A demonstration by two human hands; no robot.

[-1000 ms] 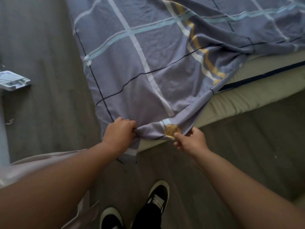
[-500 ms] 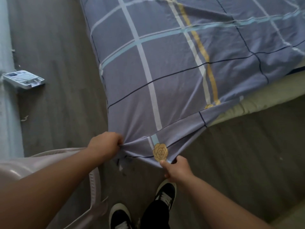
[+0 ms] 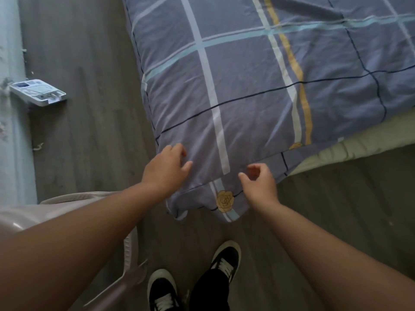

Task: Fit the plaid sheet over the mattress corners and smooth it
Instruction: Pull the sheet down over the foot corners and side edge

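Both hands' grip released; plaid sheet (image 3: 247, 90) (rose-printed hem hanging loose) covers the mattress (image 3: 359, 144) corner.

Both arms reach forward, left hand (image 3: 166, 169) and right hand (image 3: 260, 182) with fingers loosely curled, gripping nothing.

Grey wood-grain plank flooring (image 3: 89, 142) filled the room under dim, even light. A pale blue-white wall base (image 3: 13, 131) ran along the left edge, with a small white rectangular plastic device (image 3: 38, 92) lying beside it. A glossy beige plastic chair (image 3: 27, 212) stood at lower left.
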